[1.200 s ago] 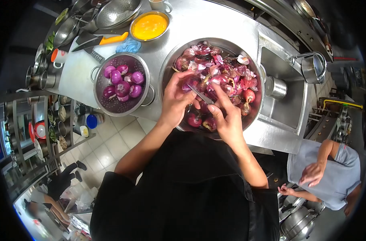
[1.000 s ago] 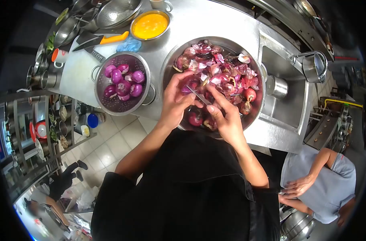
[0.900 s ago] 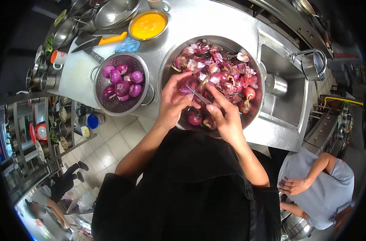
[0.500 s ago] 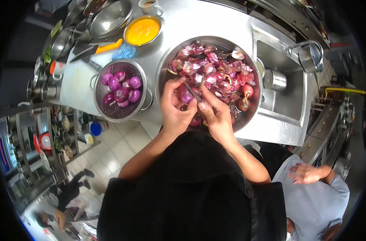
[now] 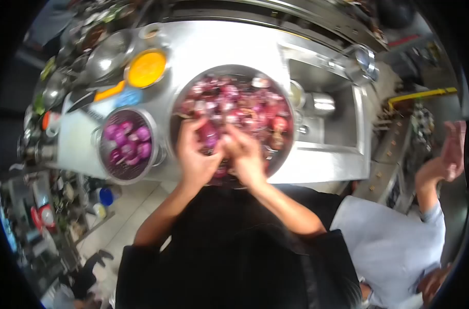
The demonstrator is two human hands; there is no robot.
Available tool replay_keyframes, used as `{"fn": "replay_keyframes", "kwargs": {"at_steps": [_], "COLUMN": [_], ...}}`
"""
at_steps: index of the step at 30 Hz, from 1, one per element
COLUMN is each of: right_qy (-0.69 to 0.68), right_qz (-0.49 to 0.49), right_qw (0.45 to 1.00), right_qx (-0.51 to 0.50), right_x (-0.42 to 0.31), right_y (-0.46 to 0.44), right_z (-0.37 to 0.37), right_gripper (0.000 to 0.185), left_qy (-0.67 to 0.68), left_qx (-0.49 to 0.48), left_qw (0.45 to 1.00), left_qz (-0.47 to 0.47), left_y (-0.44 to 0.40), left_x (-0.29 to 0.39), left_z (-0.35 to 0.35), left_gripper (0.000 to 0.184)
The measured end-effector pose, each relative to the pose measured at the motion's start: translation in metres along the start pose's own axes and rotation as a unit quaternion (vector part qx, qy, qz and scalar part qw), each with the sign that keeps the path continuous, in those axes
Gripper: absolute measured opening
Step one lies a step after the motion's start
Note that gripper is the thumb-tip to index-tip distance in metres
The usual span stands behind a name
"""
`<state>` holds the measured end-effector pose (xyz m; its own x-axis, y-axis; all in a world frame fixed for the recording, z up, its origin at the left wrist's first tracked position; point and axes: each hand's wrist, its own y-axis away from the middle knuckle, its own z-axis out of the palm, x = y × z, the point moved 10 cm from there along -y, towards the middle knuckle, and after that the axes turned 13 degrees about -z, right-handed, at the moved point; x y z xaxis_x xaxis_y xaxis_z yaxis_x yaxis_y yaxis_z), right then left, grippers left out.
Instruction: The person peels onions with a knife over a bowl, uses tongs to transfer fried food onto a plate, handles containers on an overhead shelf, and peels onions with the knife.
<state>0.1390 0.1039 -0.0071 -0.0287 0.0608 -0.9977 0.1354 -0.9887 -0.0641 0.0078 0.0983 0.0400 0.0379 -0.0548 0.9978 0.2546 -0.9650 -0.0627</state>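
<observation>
My left hand [image 5: 194, 160] is closed around a purple-red onion [image 5: 208, 135], over the front of a wide metal bowl [image 5: 176, 100]. Beside it, almost touching, my right hand [image 5: 245, 157] is pinched closed. A small knife showed in these fingers half a second ago; motion blur now smears its blade. Onion skins [image 5: 229, 95] and unpeeled onions [image 5: 279, 123] fill the bowl. To the left stands a metal colander [image 5: 153, 129] with several peeled purple onions [image 5: 127, 138] in it.
Left of the bowl are a white cutting board [image 5: 77, 139], an orange-handled knife [image 5: 110, 92], a blue cloth [image 5: 129, 97] and a bowl of orange liquid [image 5: 147, 68]. A sink [image 5: 340, 126] holding a metal pot [image 5: 322, 103] lies right. A grey-shirted co-worker [image 5: 389, 237] stands close by at right.
My view has swung, so the counter and its items sit further left and the picture is blurred. My hands stay together at the onion. The co-worker's hand has moved up and outward right.
</observation>
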Motion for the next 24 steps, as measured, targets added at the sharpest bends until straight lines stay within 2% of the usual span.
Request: {"fn": "replay_keyframes", "kwargs": {"at_steps": [1, 2, 3, 4, 5, 7, 8, 9, 11, 13, 15, 17, 18, 19, 21, 22, 23, 24], "right_qy": [-0.037, -0.162, -0.267, -0.334, -0.330, -0.466, -0.465, -0.404, -0.278, -0.307, -0.335, -0.383, -0.365, -0.356, -0.250, -0.138, 0.069, 0.211], "right_qz": [0.119, 0.129, 0.135, 0.146, 0.142, 0.199, 0.204, 0.203, 0.152, 0.166, 0.187, 0.156, 0.123, 0.095, 0.093, 0.071, 0.067, -0.011], "right_qw": [0.992, 0.978, 0.953, 0.929, 0.931, 0.858, 0.857, 0.889, 0.941, 0.930, 0.920, 0.907, 0.920, 0.926, 0.962, 0.986, 0.991, 0.971], "right_qx": [0.010, -0.023, -0.045, -0.064, -0.069, -0.084, -0.089, -0.075, -0.116, -0.118, -0.083, -0.076, -0.078, -0.075, -0.064, -0.066, -0.089, -0.108], "right_x": [0.001, 0.000, -0.006, -0.015, -0.024, -0.027, -0.025, -0.022, -0.023, -0.023, -0.021, -0.021, -0.033, -0.035, -0.029, -0.022, -0.018, -0.017], "right_y": [0.005, 0.005, 0.002, 0.002, 0.000, 0.009, 0.008, 0.005, 0.000, 0.003, 0.002, -0.012, -0.022, -0.028, -0.034, -0.040, -0.044, -0.050], "right_z": [0.001, 0.015, 0.020, 0.025, 0.015, 0.030, 0.031, 0.026, 0.023, 0.025, 0.020, 0.003, -0.005, -0.014, -0.031, -0.040, -0.052, -0.060], "right_gripper": [0.037, 0.035, 0.034, 0.032, 0.032, 0.030, 0.029, 0.027, 0.021, 0.018, 0.015, 0.028, 0.029, 0.032, 0.035, 0.036, 0.033, 0.038], "left_qy": [-0.034, 0.137, 0.242, 0.313, 0.374, 0.397, 0.423, 0.450, 0.460, 0.368, 0.375, 0.442, 0.460, 0.459, 0.506, 0.516, 0.516, 0.519], "left_qx": [-0.012, -0.086, -0.147, -0.204, -0.260, -0.289, -0.280, -0.273, -0.251, -0.183, -0.165, -0.143, -0.196, -0.194, -0.171, -0.161, -0.162, -0.160], "left_qw": [0.999, 0.972, 0.932, 0.897, 0.858, 0.837, 0.826, 0.813, 0.815, 0.885, 0.888, 0.853, 0.837, 0.838, 0.804, 0.792, 0.792, 0.796], "left_qz": [0.008, -0.170, -0.226, -0.236, -0.237, -0.242, -0.246, -0.247, -0.248, -0.221, -0.210, -0.239, -0.222, -0.220, -0.261, -0.283, -0.282, -0.269], "left_y": [-0.002, -0.005, -0.004, -0.003, -0.004, 0.000, 0.000, 0.000, 0.000, -0.004, -0.005, -0.003, -0.005, -0.006, -0.005, -0.003, -0.003, -0.005], "left_x": [0.011, -0.024, -0.039, -0.033, -0.020, -0.020, -0.019, -0.018, -0.018, -0.026, -0.025, -0.033, -0.027, -0.026, -0.025, -0.033, -0.038, -0.044], "left_z": [-0.005, -0.007, -0.004, -0.001, 0.009, 0.007, 0.008, 0.010, 0.009, -0.005, -0.011, -0.015, -0.015, -0.018, -0.022, -0.023, -0.023, -0.024], "left_gripper": [0.043, 0.044, 0.043, 0.045, 0.047, 0.052, 0.053, 0.053, 0.049, 0.043, 0.038, 0.037, 0.038, 0.038, 0.041, 0.042, 0.042, 0.041]}}
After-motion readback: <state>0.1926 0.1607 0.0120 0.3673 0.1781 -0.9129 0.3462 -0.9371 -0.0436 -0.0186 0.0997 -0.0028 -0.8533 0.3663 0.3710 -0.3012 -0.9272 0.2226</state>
